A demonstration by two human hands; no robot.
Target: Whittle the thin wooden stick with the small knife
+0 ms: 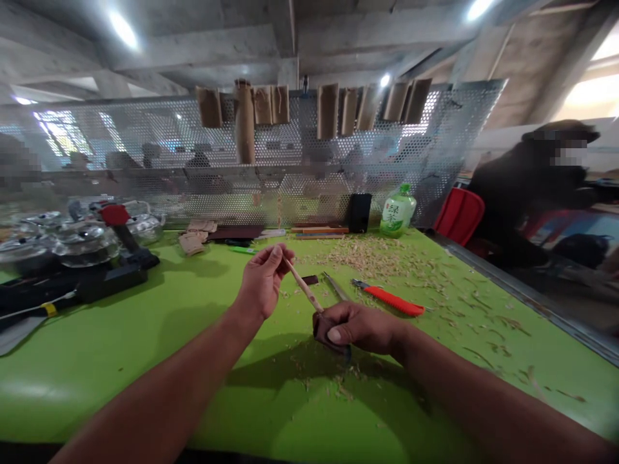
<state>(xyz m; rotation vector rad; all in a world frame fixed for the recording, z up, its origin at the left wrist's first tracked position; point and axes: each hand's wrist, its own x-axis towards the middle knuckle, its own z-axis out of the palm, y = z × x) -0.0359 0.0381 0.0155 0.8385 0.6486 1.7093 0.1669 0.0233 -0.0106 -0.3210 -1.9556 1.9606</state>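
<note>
My left hand (267, 277) is closed in a pinch on the upper end of a thin, pale wooden stick (305, 287). The stick slants down to the right, toward my right hand (365, 327). There my right fingers and thumb press a folded dark brown piece, which looks like sandpaper (323, 327), around the stick's lower end. A slim grey metal tool (334, 285) lies just behind my right hand, partly hidden by it. Beyond that is an orange-handled utility knife (394, 300). A small dark brown strip (310, 280) rests behind the stick.
Wood shavings (382, 252) litter the green tabletop (203, 374). At the back stand a green-capped bottle (398, 211) and a black box-like object (360, 213). Metal kettles (84, 243) and a red-and-black tool (118, 222) are at left. A person (522, 187) sits beyond a red chair (459, 216).
</note>
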